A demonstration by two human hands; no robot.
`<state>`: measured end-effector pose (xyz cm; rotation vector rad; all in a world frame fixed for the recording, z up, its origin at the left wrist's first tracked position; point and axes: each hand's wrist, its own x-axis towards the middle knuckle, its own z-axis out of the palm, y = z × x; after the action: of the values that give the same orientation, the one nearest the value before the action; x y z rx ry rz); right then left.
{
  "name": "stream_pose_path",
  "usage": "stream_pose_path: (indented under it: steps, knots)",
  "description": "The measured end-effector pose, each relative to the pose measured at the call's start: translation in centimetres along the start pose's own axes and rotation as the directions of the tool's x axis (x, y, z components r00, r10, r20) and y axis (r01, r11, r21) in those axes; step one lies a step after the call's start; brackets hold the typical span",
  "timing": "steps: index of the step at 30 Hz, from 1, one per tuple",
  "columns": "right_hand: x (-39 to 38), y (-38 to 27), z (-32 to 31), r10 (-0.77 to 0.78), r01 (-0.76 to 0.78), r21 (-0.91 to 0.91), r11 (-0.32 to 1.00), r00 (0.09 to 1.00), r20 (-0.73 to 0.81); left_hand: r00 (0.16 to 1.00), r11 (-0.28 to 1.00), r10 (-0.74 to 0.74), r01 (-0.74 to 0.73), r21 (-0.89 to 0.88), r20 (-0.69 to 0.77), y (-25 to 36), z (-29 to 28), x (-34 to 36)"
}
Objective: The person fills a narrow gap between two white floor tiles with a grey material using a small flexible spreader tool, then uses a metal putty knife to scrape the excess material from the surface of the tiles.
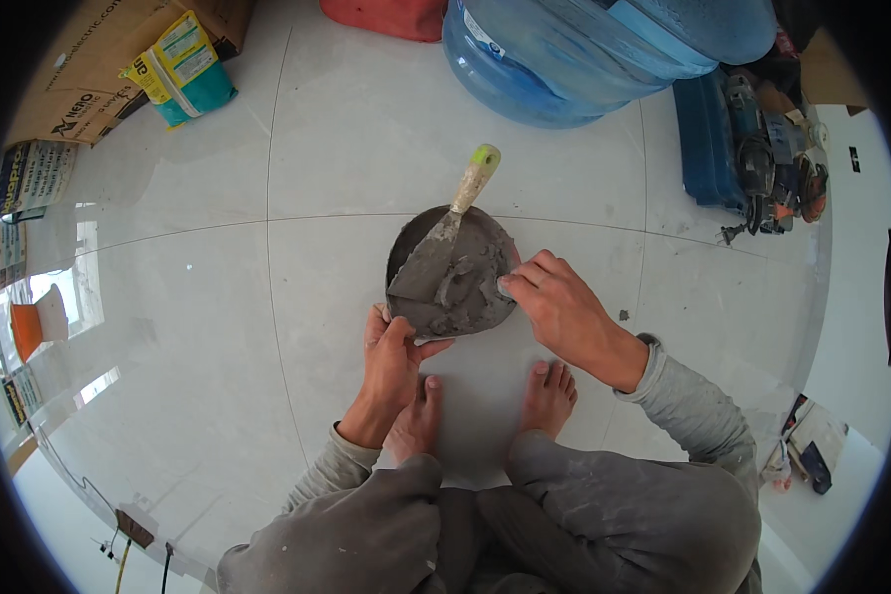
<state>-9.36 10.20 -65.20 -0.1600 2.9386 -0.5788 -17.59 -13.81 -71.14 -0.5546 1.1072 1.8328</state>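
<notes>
Between my bare feet and the water bottles sits a round dark bowl of wet grey mortar. A putty knife with a worn, green-ended handle leans in it, its broad blade lying on the mortar and its handle sticking out over the far rim. My left hand grips the near left rim, thumb stretched along the outside. At the right rim, the fingers of my right hand are pinched together around a small pale thing, partly hidden, that I cannot make out.
Large blue water bottles and a red item are at the far side. A blue case and power tools are far right. Far left are a cardboard box and a yellow-green bag. Pale tiles cover the floor.
</notes>
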Motion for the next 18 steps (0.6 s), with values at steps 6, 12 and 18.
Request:
stream_pose_path:
  steps: [6,12,18]
  knots:
    - [-1.2,-1.6,-0.2,-0.068,0.07,0.056,0.996,0.997,-0.024,0.998,0.995,-0.055,0.056,-0.084,0.011,0.2,1.5,-0.4]
    - [-1.9,-2.6,1.4,0.088,-0.08,0.329,0.941,0.996,-0.011,0.999,0.999,-0.04,0.04,0.025,0.027,0.0,0.3,-0.6]
    - [-6.8,2.2,0.6,0.615,-0.304,0.95,-0.069,0.737,0.281,0.993,0.983,0.115,-0.116,0.145,0.014,-0.6,-0.9,0.1]
